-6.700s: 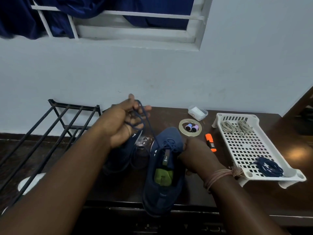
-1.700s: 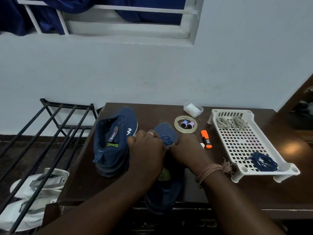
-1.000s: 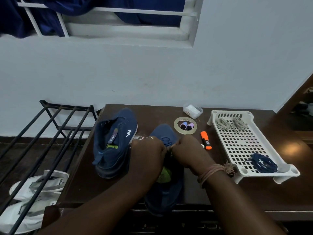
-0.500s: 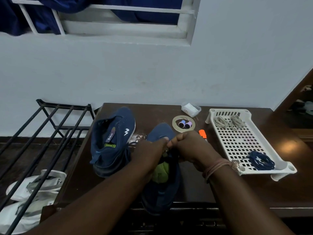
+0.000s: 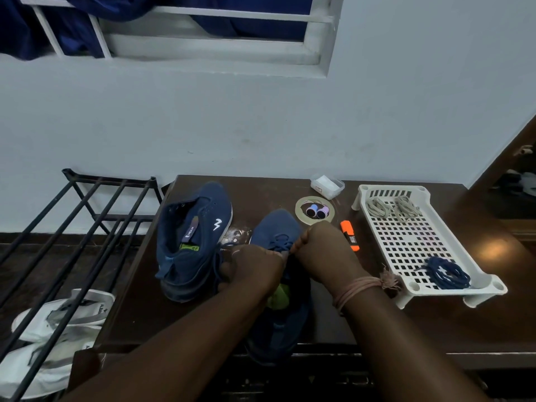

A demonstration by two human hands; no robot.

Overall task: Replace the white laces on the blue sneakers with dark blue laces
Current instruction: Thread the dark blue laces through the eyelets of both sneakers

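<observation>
Two blue sneakers sit on the dark wooden table. The near sneaker points away from me, with a dark blue lace threaded through its front eyelets. My left hand and my right hand are both curled over its middle, gripping the lace; the fingertips are hidden. The other sneaker lies tilted to the left with no lace that I can see. A bundle of dark blue lace lies in the white tray, and two pale laces lie at its far end.
A tape roll with two small spools, an orange marker and a small clear box lie behind the sneakers. A black metal rack stands left of the table, with white shoes on the floor beneath it.
My left hand came down from holding the lace up high to the sneaker's middle. Both hands have shifted slightly on the lace. The view has drifted a little.
</observation>
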